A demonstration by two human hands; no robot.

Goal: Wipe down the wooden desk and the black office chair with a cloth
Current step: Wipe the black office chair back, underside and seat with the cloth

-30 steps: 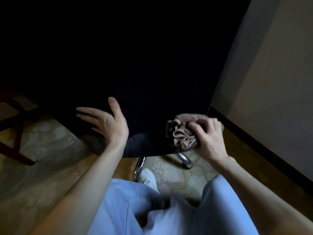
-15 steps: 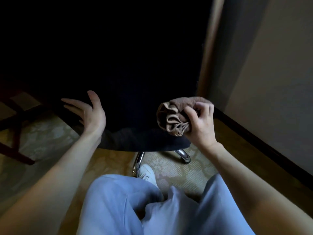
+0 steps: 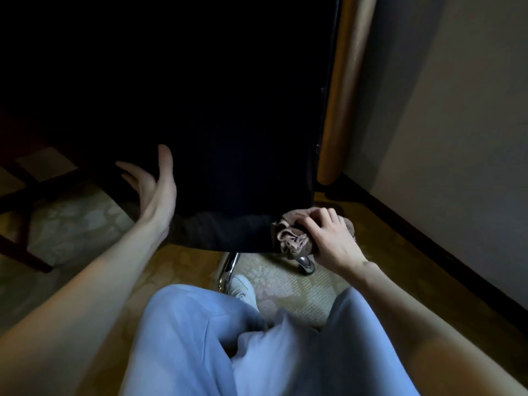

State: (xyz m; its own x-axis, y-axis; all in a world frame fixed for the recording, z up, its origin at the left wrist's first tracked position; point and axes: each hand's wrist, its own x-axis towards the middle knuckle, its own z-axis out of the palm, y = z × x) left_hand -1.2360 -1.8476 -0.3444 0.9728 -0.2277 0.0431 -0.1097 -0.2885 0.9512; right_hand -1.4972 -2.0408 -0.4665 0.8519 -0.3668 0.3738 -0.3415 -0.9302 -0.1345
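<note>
The black office chair [image 3: 228, 138] fills the dark middle of the view, its back facing me and its lower rear edge [image 3: 223, 232] near my knees. My right hand [image 3: 331, 238] grips a bunched brown cloth [image 3: 294, 238] and presses it against the chair's lower right corner. My left hand [image 3: 155, 184] is open, fingers spread, at the chair's left edge; whether it touches the chair I cannot tell. A wooden armrest [image 3: 343, 90] runs down the chair's right side. The desk is hidden in darkness.
Chrome chair legs [image 3: 228, 270] stand under the seat on a patterned carpet [image 3: 285, 284]. A pale wall [image 3: 457, 124] with a dark baseboard [image 3: 428, 244] runs close on the right. Dark wooden furniture legs [image 3: 23, 252] are at the left. My blue trousers and white shoe [image 3: 243, 290] fill the foreground.
My right hand has moved the cloth down and to the right, to the chair's lower right corner. My left hand has lifted and turned edge-on at the chair's left side.
</note>
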